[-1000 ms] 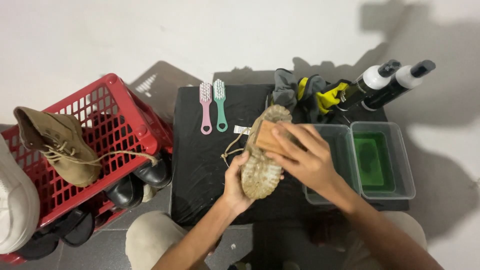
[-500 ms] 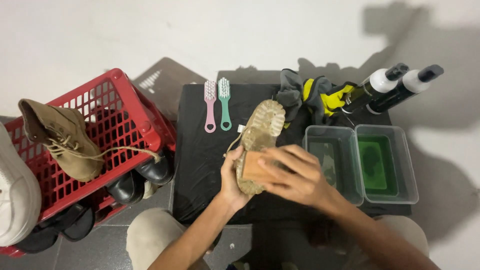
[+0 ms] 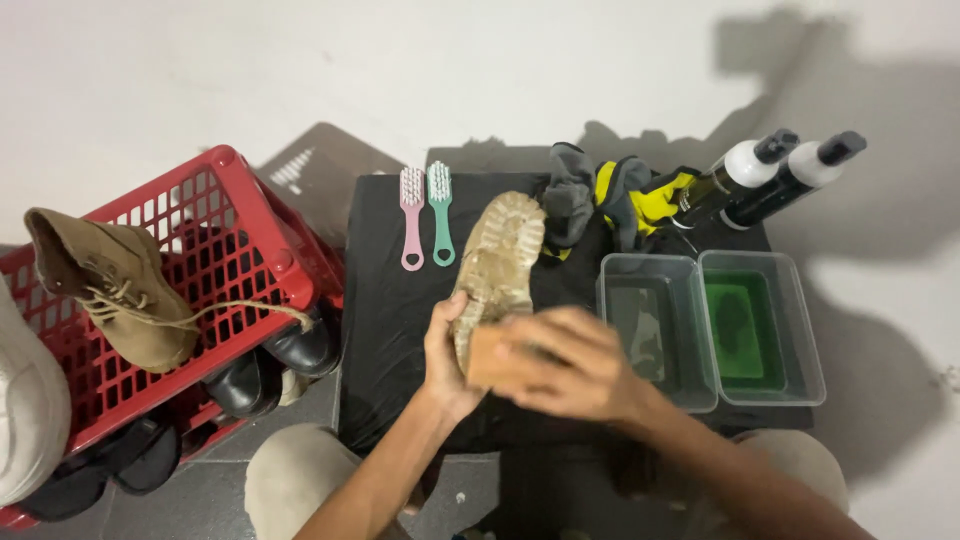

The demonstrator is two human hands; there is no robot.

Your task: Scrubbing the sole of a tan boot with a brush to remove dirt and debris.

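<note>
Gripping a muddy tan boot (image 3: 497,270) sole-up over the black mat (image 3: 385,330), our left hand (image 3: 447,362) holds its heel; right hand (image 3: 565,365) clasps a wooden brush (image 3: 487,357). Risk, we judge: hard strokes w/ blurred motion could knock the near water tub (image 3: 655,330), just right.

**Boot at centre, tubs to the right, crate to the left**

A boot (image 3: 500,262) is lying sole-up on the mat (image 3: 385,330). Two brushes (image 3: 426,215) are sitting just left of it, two tubs (image 3: 712,330) right, with two bottles (image 3: 770,175) lying behind those. A crate (image 3: 215,250) is standing left of the mat, another boot (image 3: 115,290) resting in it.
</note>
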